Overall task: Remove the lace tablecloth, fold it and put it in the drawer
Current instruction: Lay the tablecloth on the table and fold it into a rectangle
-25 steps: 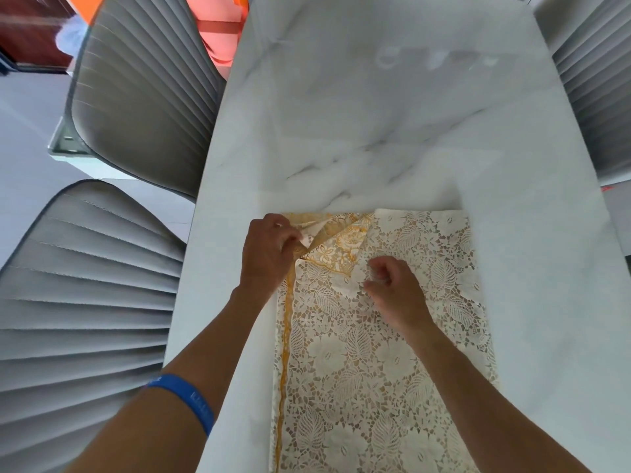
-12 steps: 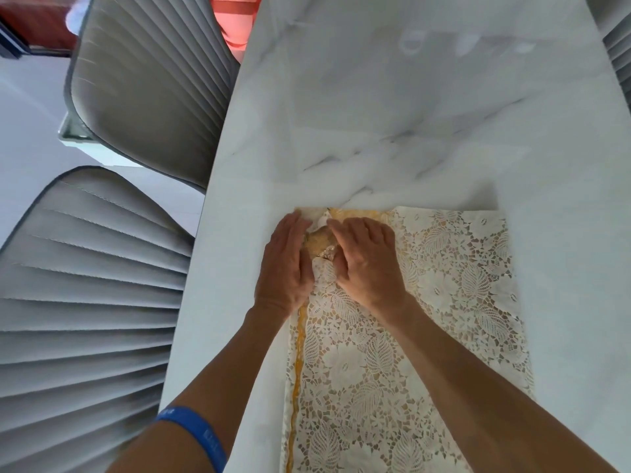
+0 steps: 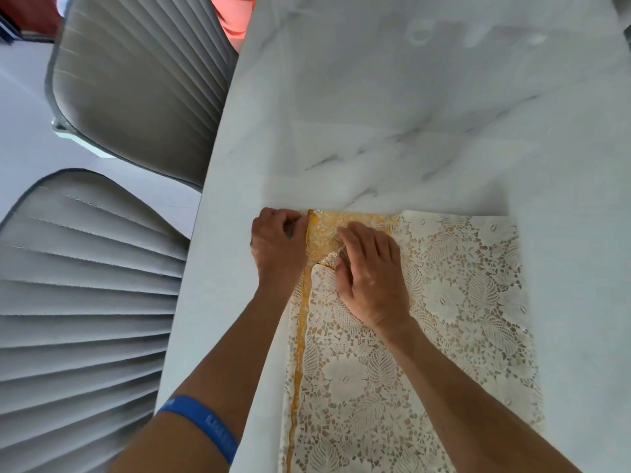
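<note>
At the left edge of the frame, two grey ribbed chairs [image 3: 88, 302] stand tucked beside a white marble counter [image 3: 409, 114], which fills the upper and right parts of the picture. Lower centre, a cream lace tablecloth [image 3: 444, 319] lies on the counter already folded into a long strip, running from mid-frame down past the bottom edge. A yellow band shows along its left side, and a yellow patch shows at its top left corner, where one layer is turned back.

The step in hand appears to be squaring up that untidy corner before the next fold. To do it well, the loose layer should be drawn out to meet the strip's left and top edges, then smoothed flat so no bunching is trapped inside. The lace is open and soft, so a gentle pull is safer than a tug.

Centre left, the left hand [image 3: 278, 249] sits at the corner with its fingers curled, its grip pinching the cloth's edge; exactly how much fabric it holds cannot be seen. A blue wristband [image 3: 201, 421] circles that forearm near the bottom of the frame. Just to the right, the right hand [image 3: 370, 278] lies palm down on the lace, fingers straight and close together, holding nothing, pressing the layers still. Both forearms reach up from the bottom edge, angled slightly toward each other. No drawer is in view.
</note>
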